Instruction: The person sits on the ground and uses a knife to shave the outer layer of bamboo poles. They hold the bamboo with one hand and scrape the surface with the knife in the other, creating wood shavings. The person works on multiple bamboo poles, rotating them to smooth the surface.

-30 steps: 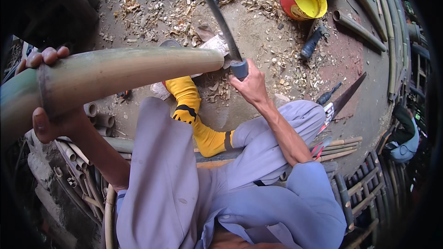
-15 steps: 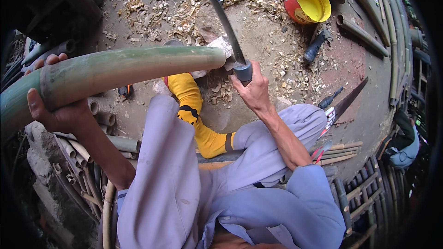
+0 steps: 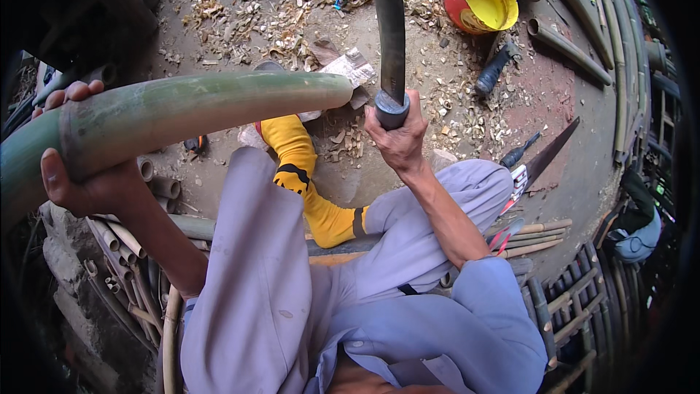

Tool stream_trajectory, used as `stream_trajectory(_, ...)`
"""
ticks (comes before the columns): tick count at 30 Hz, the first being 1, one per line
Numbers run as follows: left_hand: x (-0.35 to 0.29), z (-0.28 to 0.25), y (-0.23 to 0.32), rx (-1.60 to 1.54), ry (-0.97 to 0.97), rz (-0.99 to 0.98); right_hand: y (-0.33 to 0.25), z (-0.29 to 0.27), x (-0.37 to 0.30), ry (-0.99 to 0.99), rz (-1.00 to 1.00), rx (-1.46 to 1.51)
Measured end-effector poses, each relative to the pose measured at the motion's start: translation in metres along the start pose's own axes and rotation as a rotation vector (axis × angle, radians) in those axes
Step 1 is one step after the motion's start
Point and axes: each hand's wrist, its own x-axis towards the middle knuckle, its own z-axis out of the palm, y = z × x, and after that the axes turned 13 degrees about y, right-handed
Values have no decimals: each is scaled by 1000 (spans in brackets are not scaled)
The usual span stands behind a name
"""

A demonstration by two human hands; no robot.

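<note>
A thick green bamboo pole (image 3: 197, 106) runs in from the left edge and ends near the middle of the view. My left hand (image 3: 80, 175) is wrapped round it from below, by a node ring, with fingertips showing over its top. In my right hand (image 3: 401, 135) is the grey round handle of a machete (image 3: 391, 36). Its long dark blade points up and away from me, just right of the pole's cut end and apart from it. Below the pole, my yellow-socked foot (image 3: 292, 149) rests on the ground.
Bamboo chips (image 3: 240, 22) litter the ground ahead. A red bucket, yellow inside (image 3: 481, 1), stands at the far right, near a dark cylindrical tool (image 3: 496, 69). A handsaw (image 3: 550, 157) lies beside my right knee. Cut bamboo tubes (image 3: 124, 248) are stacked at left, and bamboo frames (image 3: 583, 306) at right.
The machete has swung to the right, from leaning left across the pole's end to nearly upright beside it. My left hand and the pole have barely moved.
</note>
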Motion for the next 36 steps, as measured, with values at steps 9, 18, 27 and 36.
stream_trajectory(9,14,-18,0,-41,-99,-39,29,-3,14,-275,175,-220)
stream_trajectory(18,9,12,11,53,55,-112,80,6,12,-396,171,-365)
stream_trajectory(27,25,-29,4,-165,-82,-108,54,16,-5,-180,33,-148)
stream_trajectory(36,24,-33,5,-126,-158,-48,-3,-2,11,-63,-27,-132)
